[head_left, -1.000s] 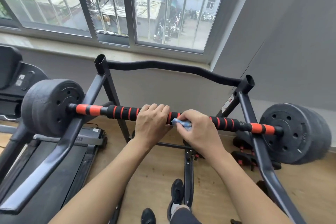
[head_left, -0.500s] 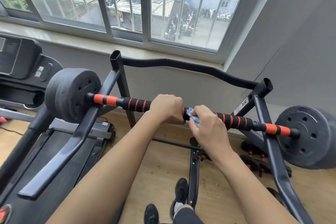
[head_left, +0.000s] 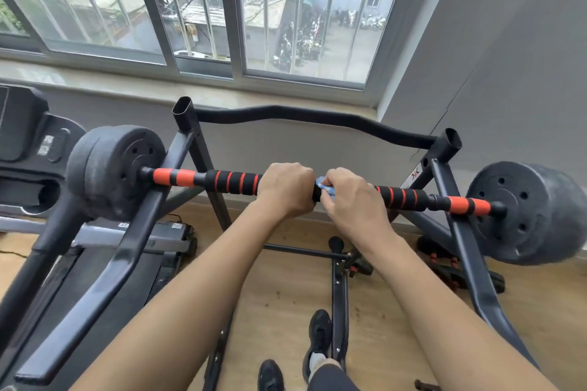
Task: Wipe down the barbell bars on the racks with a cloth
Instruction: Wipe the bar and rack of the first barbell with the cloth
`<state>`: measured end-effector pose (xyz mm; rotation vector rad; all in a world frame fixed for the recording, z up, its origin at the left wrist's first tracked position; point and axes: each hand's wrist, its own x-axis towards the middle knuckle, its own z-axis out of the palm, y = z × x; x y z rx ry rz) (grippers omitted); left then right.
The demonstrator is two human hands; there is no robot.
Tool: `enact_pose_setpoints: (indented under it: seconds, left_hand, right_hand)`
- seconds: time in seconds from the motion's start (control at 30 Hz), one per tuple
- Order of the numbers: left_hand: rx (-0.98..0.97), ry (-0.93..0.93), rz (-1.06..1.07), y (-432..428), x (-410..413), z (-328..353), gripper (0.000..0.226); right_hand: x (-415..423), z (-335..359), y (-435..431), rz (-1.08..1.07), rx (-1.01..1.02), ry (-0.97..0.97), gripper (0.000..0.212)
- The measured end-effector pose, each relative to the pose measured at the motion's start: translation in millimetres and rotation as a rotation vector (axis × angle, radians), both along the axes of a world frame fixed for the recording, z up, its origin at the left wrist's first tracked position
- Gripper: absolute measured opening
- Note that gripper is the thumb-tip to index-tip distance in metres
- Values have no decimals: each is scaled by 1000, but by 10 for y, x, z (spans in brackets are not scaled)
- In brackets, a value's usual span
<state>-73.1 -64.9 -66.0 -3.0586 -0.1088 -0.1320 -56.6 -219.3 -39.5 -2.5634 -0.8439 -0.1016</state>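
Closer together than half a second ago, the hands nearly meet at mid-bar. The left hand (head_left: 287, 189) curls its fingers over the barbell bar (head_left: 232, 182), which lies across the rack (head_left: 457, 232) from 9 to 3 o'clock. The right hand (head_left: 351, 200), at 3 o'clock of the left, clamps its fingers on the blue cloth (head_left: 327, 190), pressing it against the bar.

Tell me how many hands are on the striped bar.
2. The left hand grips the striped bar near its middle. The right hand, right beside it, holds a blue cloth against the bar. Neither is hidden.
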Motion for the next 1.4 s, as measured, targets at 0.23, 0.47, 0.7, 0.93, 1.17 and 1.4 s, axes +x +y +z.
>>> enact_pose_setpoints:
  seconds: [0.23,0.47,0.7,0.93,1.17,1.4]
  left_hand:
    - [-421,475,-15,181,309,318,21]
    - [31,-170,-39,88,95,-133,16]
    - [-403,536,64,222,547,297,22]
    - [26,-178,-116,210,332,-158,20]
    - [-66,55,48,158,489,27,15]
    - [32,-40,71,61,546,41,17]
  right_hand:
    - [91,27,14,18,-35,-23,8]
    - [406,239,160,-30,-82,184,6]
    - [323,150,194,-21,-102,68,12]
    - [545,273,284,-83,-122,178,13]
    - [435,170,229,-56,-121,105,16]
    - [544,222,272,-60,-81,116,13]
